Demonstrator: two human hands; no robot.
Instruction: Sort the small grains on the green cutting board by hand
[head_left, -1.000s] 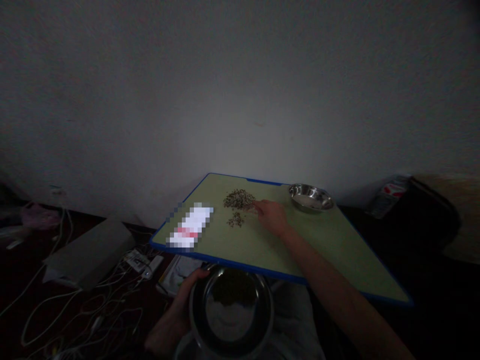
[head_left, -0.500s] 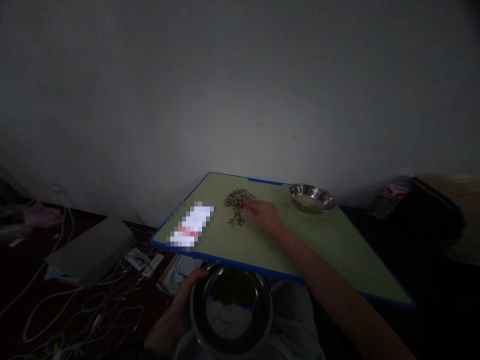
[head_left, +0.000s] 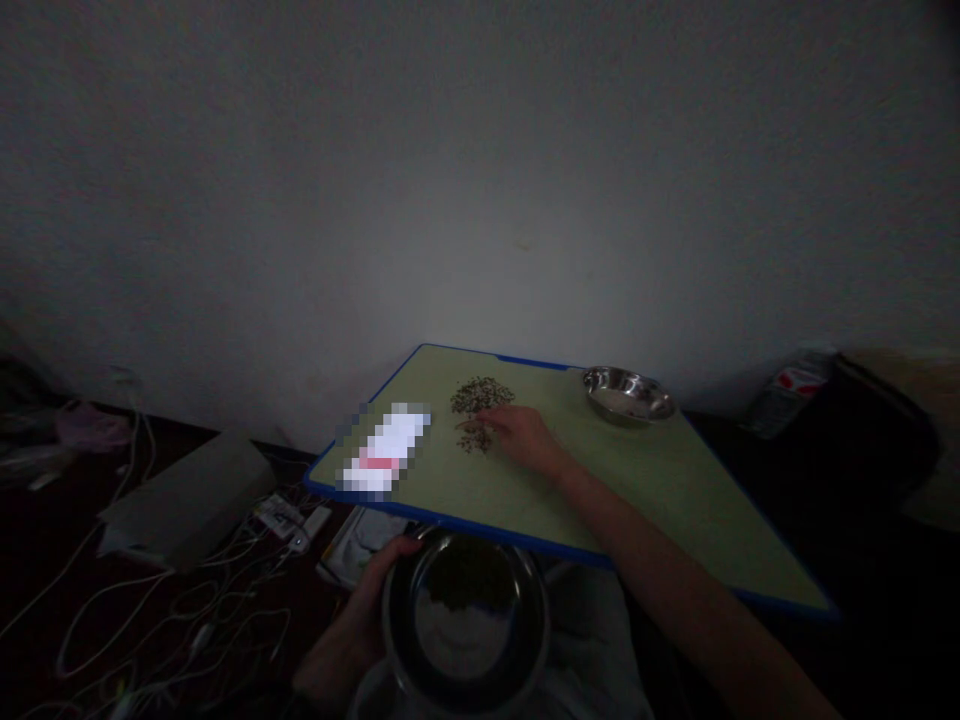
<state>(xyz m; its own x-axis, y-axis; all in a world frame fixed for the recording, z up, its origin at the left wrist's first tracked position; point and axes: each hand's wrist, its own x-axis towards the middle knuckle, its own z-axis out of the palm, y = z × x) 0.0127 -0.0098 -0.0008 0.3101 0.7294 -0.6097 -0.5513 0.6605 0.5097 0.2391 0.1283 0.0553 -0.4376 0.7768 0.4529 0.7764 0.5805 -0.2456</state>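
Note:
A green board with a blue rim (head_left: 660, 500) lies in front of me. On its far part sits a heap of small dark seeds (head_left: 480, 395), with a smaller heap (head_left: 472, 440) just nearer. My right hand (head_left: 521, 437) rests on the board, fingertips stretched to the smaller heap and touching it. My left hand (head_left: 371, 595) grips the left rim of a steel bowl (head_left: 465, 620) held below the board's front edge; greenish grains lie inside it.
A small steel dish (head_left: 628, 393) stands at the board's far right corner. A blurred white item (head_left: 382, 450) lies on the board's left. Tangled white cables (head_left: 172, 620) and a grey box (head_left: 184, 495) cover the floor at left. A carton (head_left: 787, 395) stands at right by the wall.
My right hand has slid left and nearer, from the bigger seed heap to the smaller one. The left hand and bowl have stayed put.

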